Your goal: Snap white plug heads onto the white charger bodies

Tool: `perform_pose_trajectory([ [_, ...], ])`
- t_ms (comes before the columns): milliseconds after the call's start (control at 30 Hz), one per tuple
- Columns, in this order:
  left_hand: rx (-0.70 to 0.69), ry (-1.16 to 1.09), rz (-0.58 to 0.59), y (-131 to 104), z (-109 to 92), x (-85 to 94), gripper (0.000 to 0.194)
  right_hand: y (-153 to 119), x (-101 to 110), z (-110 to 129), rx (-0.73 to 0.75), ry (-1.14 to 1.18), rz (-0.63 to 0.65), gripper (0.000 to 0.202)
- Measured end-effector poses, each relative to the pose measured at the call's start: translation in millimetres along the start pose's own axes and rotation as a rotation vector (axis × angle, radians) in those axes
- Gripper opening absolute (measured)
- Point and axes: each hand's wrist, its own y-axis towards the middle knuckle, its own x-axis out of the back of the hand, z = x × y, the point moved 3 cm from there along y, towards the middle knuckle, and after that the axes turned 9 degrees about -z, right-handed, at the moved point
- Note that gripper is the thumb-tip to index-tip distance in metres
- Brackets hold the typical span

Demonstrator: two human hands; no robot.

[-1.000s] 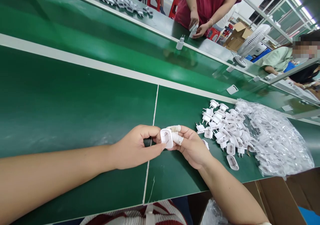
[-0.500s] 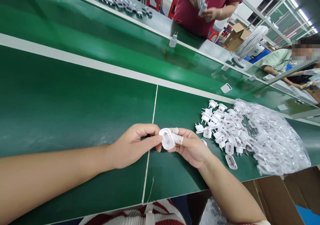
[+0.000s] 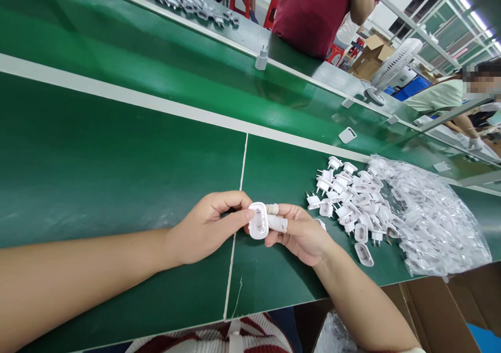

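Observation:
Between my two hands, just above the green work surface, is a white plug housing (image 3: 258, 221), an oval shell whose hollow side faces me. My left hand (image 3: 213, 227) pinches its left edge between thumb and fingers. From the other side my right hand (image 3: 299, 230) grips it, with white covers on the thumb and a finger; the housing's far side is hidden. Right of my hands lies a loose pile of white plug housings (image 3: 352, 196), several with pins showing. A clear plastic bag (image 3: 438, 222) full of the same white parts rests against the pile.
Behind a white strip (image 3: 156, 107), a green conveyor belt (image 3: 219, 89) carries a plug (image 3: 262, 59) and a flat white part (image 3: 347, 135). Across it a person in a red shirt (image 3: 313, 16) stands by a bench. A fan (image 3: 397, 66) and a cardboard box (image 3: 370, 58) are beyond.
The housing has turned slightly in my fingers, its hollow facing me more squarely. Parts on the belt have shifted left. The person in red has raised a hand out of view.

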Motion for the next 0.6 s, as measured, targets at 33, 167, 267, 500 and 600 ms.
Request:
perform_pose_trajectory([
  [33,0.006,0.008,0.002,0.3,-0.1,0.0,0.026,-0.4,-1.0,0.6,0.018,-0.008,-0.004,0.041],
  [167,0.052,0.005,-0.010,1.6,-0.9,-0.5,0.031,-3.6,-1.6,5.9,0.186,-0.046,-0.082,0.036],
  [267,0.060,-0.024,-0.015,0.8,-1.6,-1.5,0.029,-6.6,0.1,9.4,0.310,-0.052,-0.140,0.031],
  [500,-0.084,0.020,-0.002,-2.0,-1.7,-2.9,0.007,-10.6,1.3,10.7,0.562,-0.117,-0.217,0.016],
  [600,-0.119,0.036,0.006,-1.9,-2.0,-4.1,0.006,-11.9,-0.3,10.3,0.557,-0.145,-0.205,0.017],
])
